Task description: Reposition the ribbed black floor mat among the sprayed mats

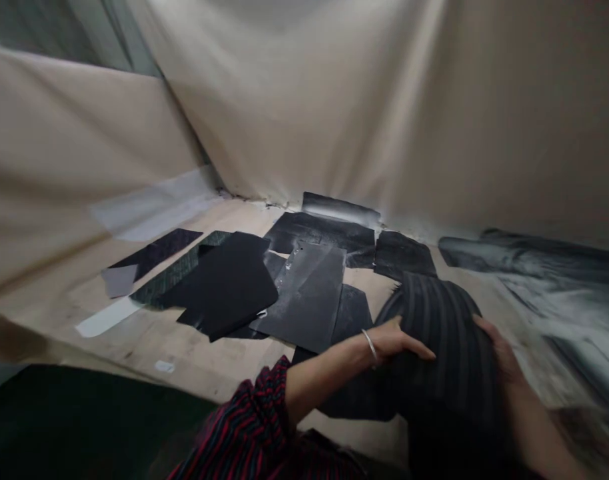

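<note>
Across the pale floor, dark fabric pieces lie overlapping from a purple-black strip at the left to a grey-black panel in the middle, with beige cloth draped behind. The left hand, a bangle on its wrist, rests fingers spread and flat on a bunched striped dark cloth at lower right. The right hand grips that cloth's right edge, fingers curled on it.

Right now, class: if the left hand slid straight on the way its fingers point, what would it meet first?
The left hand points right across the striped dark fabric. It would probably first meet the right hand on that fabric's far edge, though depth is unclear.
</note>
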The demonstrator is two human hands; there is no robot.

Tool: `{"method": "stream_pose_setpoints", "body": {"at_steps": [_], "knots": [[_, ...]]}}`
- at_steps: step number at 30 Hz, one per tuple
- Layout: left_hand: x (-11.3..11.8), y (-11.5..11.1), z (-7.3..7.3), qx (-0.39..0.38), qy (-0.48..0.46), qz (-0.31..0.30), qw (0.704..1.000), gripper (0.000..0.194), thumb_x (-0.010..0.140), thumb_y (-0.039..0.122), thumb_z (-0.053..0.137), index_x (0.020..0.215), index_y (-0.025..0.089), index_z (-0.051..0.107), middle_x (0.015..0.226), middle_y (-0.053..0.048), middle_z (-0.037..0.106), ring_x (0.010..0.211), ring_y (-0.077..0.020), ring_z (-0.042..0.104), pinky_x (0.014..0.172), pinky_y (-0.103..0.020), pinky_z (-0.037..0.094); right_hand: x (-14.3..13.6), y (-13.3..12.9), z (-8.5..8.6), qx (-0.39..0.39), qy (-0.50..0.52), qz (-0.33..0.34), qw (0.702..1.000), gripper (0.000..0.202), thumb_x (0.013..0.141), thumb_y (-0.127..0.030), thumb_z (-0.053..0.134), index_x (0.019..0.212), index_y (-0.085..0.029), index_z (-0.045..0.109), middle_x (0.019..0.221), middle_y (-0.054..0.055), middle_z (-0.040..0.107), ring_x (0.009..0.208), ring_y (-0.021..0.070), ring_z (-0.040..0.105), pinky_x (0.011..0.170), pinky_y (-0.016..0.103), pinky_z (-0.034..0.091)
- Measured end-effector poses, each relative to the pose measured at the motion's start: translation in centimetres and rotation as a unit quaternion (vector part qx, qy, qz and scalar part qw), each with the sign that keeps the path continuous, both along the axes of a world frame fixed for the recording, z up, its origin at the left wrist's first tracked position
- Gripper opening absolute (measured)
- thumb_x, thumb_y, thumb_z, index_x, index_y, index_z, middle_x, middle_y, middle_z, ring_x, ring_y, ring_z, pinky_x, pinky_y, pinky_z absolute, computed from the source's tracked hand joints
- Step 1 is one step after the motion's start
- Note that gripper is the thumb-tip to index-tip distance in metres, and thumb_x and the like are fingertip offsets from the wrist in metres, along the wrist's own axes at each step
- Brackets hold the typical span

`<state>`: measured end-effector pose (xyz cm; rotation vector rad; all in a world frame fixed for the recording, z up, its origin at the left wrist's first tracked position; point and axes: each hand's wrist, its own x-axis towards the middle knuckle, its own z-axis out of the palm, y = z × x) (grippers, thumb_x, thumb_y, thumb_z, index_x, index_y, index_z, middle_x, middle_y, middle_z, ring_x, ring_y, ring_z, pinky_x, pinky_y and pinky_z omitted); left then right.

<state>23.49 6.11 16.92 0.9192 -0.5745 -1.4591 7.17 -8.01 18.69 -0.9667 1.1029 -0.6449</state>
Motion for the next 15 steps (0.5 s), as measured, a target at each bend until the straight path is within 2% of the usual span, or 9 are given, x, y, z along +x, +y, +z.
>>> {"method": "stream_pose_setpoints", "body": {"at_steps": [3, 5, 7, 9, 11, 12, 13, 15], "knots": [[3.5, 0.5, 3.9, -0.047, -0.045, -0.032, 0.997, 0.082, 0.046, 0.013, 0.085, 0.121, 0.015, 0.055, 0.114, -0.015, 0.064, 0.103, -0.0333, 0.062, 0.091, -0.052, 0.050, 4.2, 0.1, 3.3, -0.048, -0.078, 0.002, 0.996, 0.037, 0.077, -0.041, 0.061, 0.103, -0.015, 0.064, 0.076, 0.007, 0.072, 0.078, 0.0270, 0.070, 0.074, 0.041, 0.058], [5.3, 0.7, 5.8, -0.080, -0.061, -0.025, 0.995, 0.075, 0.052, 0.014, 0.084, 0.121, 0.015, 0.055, 0.116, -0.016, 0.064, 0.102, -0.0319, 0.063, 0.090, -0.051, 0.050, 6.6, -0.5, 4.9, -0.075, -0.124, 0.024, 0.989, 0.034, 0.081, -0.039, 0.057, 0.103, -0.014, 0.064, 0.076, 0.006, 0.072, 0.079, 0.0257, 0.069, 0.073, 0.040, 0.058], [6.6, 1.3, 7.1, -0.101, -0.074, -0.019, 0.992, 0.070, 0.056, 0.016, 0.083, 0.120, 0.013, 0.054, 0.117, -0.016, 0.064, 0.103, -0.0313, 0.063, 0.091, -0.049, 0.051, 8.6, -1.0, 5.9, -0.086, -0.160, 0.048, 0.982, 0.032, 0.083, -0.037, 0.056, 0.102, -0.014, 0.063, 0.076, 0.005, 0.072, 0.079, 0.0244, 0.069, 0.073, 0.038, 0.058], [7.4, 2.4, 7.4, -0.111, -0.082, -0.001, 0.990, 0.068, 0.059, 0.018, 0.083, 0.120, 0.013, 0.054, 0.118, -0.016, 0.064, 0.105, -0.0308, 0.062, 0.093, -0.047, 0.050, 10.1, -1.0, 5.6, -0.075, -0.184, 0.079, 0.977, 0.032, 0.083, -0.038, 0.057, 0.100, -0.013, 0.064, 0.076, 0.005, 0.072, 0.080, 0.0237, 0.069, 0.073, 0.037, 0.057], [8.0, 3.8, 6.0, -0.101, -0.074, 0.031, 0.992, 0.071, 0.059, 0.018, 0.083, 0.122, 0.014, 0.052, 0.119, -0.015, 0.063, 0.107, -0.0305, 0.061, 0.095, -0.045, 0.049, 11.2, -0.3, 3.6, -0.051, -0.199, 0.113, 0.972, 0.034, 0.083, -0.041, 0.057, 0.100, -0.012, 0.064, 0.078, 0.006, 0.072, 0.082, 0.0235, 0.068, 0.075, 0.037, 0.057], [8.2, 4.6, 4.6, -0.086, -0.062, 0.043, 0.993, 0.073, 0.058, 0.017, 0.084, 0.123, 0.015, 0.051, 0.120, -0.014, 0.063, 0.108, -0.0305, 0.061, 0.095, -0.045, 0.049, 11.6, 0.3, 1.9, -0.037, -0.201, 0.127, 0.971, 0.036, 0.083, -0.043, 0.057, 0.100, -0.012, 0.064, 0.080, 0.007, 0.072, 0.084, 0.0237, 0.068, 0.076, 0.037, 0.056], [8.3, 5.5, 2.6, -0.064, -0.044, 0.053, 0.996, 0.076, 0.058, 0.017, 0.084, 0.124, 0.016, 0.049, 0.121, -0.014, 0.063, 0.108, -0.0307, 0.061, 0.095, -0.045, 0.049, 11.9, 1.1, -0.3, -0.021, -0.198, 0.141, 0.970, 0.038, 0.084, -0.045, 0.056, 0.102, -0.012, 0.064, 0.083, 0.007, 0.072, 0.086, 0.0239, 0.068, 0.078, 0.037, 0.056], [8.5, 7.2, -2.9, 0.004, 0.005, 0.053, 0.999, 0.082, 0.057, 0.019, 0.086, 0.127, 0.016, 0.044, 0.122, -0.016, 0.062, 0.108, -0.0314, 0.061, 0.095, -0.046, 0.049, 12.4, 3.1, -5.7, 0.018, -0.162, 0.154, 0.975, 0.044, 0.083, -0.051, 0.055, 0.103, -0.013, 0.063, 0.086, 0.009, 0.072, 0.088, 0.0247, 0.067, 0.079, 0.039, 0.055]]}}
